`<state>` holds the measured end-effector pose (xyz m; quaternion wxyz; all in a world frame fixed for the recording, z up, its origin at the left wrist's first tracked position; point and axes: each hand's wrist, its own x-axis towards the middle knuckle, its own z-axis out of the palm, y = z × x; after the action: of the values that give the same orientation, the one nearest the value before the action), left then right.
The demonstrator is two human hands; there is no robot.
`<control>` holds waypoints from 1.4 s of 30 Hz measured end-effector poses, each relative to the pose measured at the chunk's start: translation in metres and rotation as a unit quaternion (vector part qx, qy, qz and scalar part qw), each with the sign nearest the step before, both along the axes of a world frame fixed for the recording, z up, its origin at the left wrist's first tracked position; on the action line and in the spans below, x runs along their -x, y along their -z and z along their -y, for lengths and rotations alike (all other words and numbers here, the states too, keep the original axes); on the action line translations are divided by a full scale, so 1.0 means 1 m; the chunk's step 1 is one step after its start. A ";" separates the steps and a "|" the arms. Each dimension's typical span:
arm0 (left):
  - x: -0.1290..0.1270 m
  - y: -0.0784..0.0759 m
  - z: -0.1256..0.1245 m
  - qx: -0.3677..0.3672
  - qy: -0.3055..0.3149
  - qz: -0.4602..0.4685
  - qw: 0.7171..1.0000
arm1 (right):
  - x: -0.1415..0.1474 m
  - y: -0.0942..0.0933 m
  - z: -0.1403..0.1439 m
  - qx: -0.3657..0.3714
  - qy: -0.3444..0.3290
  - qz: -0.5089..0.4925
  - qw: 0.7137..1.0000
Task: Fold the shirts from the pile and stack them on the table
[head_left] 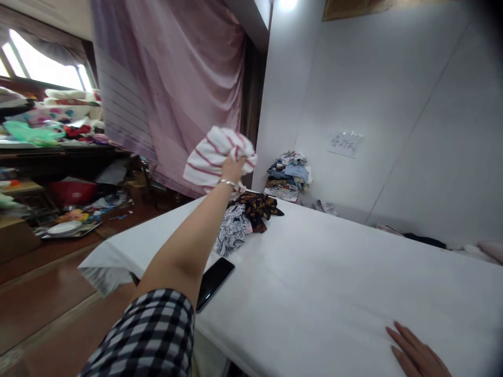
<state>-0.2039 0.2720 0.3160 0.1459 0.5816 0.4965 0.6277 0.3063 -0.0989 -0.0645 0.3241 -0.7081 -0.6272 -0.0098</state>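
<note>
Left hand (232, 168): raised at frame centre, arm fully extended; grip closed tight on a bunched red-striped white cloth (214, 156), held in the air above the far left end of the bench (314, 272).
Right hand (416, 353): lower right of frame, fingers flat and open on the white bench cover, holding nothing.
Handling judgement: the cloth hangs crumpled from one pinch point; a second hold on a free edge would spread it cleanly.
Beneath the cloth: patterned garments (245, 217) heaped on the bench, touching one another.
Phone (214, 283): lies close to the left bench edge, beside the forearm; at risk from a sweeping sleeve.
Open room: the bench middle and right are bare.
Edges: folded clothes stack (290, 175) against the wall, behind the heap.
</note>
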 end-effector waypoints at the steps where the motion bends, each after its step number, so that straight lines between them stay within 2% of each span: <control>1: -0.024 -0.005 0.009 -0.039 0.077 -0.031 0.996 | 0.004 -0.005 0.001 0.020 0.003 0.014 1.000; 3: -0.076 -0.001 0.038 -0.071 0.238 -0.091 0.964 | 0.015 -0.018 0.004 0.061 0.014 0.036 0.997; 5: -0.125 0.018 0.077 -0.029 0.336 -0.188 0.922 | 0.029 -0.034 0.006 0.101 0.028 0.048 0.993; 7: -0.165 0.050 0.116 0.043 0.402 -0.320 0.857 | 0.041 -0.049 0.006 0.135 0.039 0.062 0.988; 10: -0.203 0.112 0.165 0.114 0.440 -0.458 0.764 | 0.052 -0.064 0.007 0.155 0.051 0.077 0.984; 12: -0.216 0.151 0.188 0.149 0.433 -0.484 0.746 | 0.055 -0.068 0.007 0.157 0.054 0.078 0.983; 14: -0.223 0.184 0.209 0.169 0.440 -0.463 0.751 | 0.056 -0.070 0.008 0.155 0.054 0.073 0.984; 16: -0.223 0.207 0.230 0.170 0.466 -0.422 0.759 | 0.055 -0.071 0.008 0.150 0.053 0.063 0.985; 19: -0.215 0.226 0.259 0.123 0.507 -0.370 0.769 | 0.053 -0.072 0.009 0.138 0.047 0.032 0.989; 21: -0.204 0.233 0.270 0.064 0.505 -0.346 0.788 | 0.055 -0.075 0.011 0.128 0.047 0.004 0.991; 24: -0.177 0.241 0.269 -0.011 0.435 -0.322 0.841 | 0.073 -0.080 0.015 0.100 0.019 -0.026 0.994; 27: -0.146 0.250 0.255 -0.018 0.310 -0.337 0.889 | 0.106 -0.089 0.014 0.069 -0.075 -0.061 0.993; 29: -0.130 0.254 0.244 0.014 0.224 -0.373 0.900 | 0.128 -0.096 0.006 0.051 -0.103 -0.108 0.988; 32: -0.115 0.257 0.233 0.105 0.144 -0.420 0.890 | 0.155 -0.114 -0.013 0.025 -0.111 -0.199 0.973; 34: -0.110 0.255 0.229 0.160 0.137 -0.426 0.880 | 0.168 -0.132 -0.025 0.013 -0.125 -0.292 0.948; 36: -0.106 0.251 0.225 0.178 0.149 -0.414 0.880 | 0.176 -0.156 -0.032 0.000 -0.121 -0.409 0.905; 38: -0.101 0.246 0.222 0.162 0.162 -0.396 0.889 | 0.180 -0.184 -0.033 -0.043 -0.109 -0.515 0.849; 40: -0.098 0.243 0.221 0.131 0.171 -0.368 0.904 | 0.180 -0.210 -0.031 -0.106 -0.116 -0.581 0.798; 42: -0.097 0.240 0.220 0.112 0.177 -0.323 0.923 | 0.177 -0.229 -0.027 -0.137 -0.121 -0.611 0.770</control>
<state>-0.1066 0.0525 0.0759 0.1508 0.8107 0.4729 0.3104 0.1297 -0.0719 0.1642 0.7313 -0.4308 -0.3696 0.3782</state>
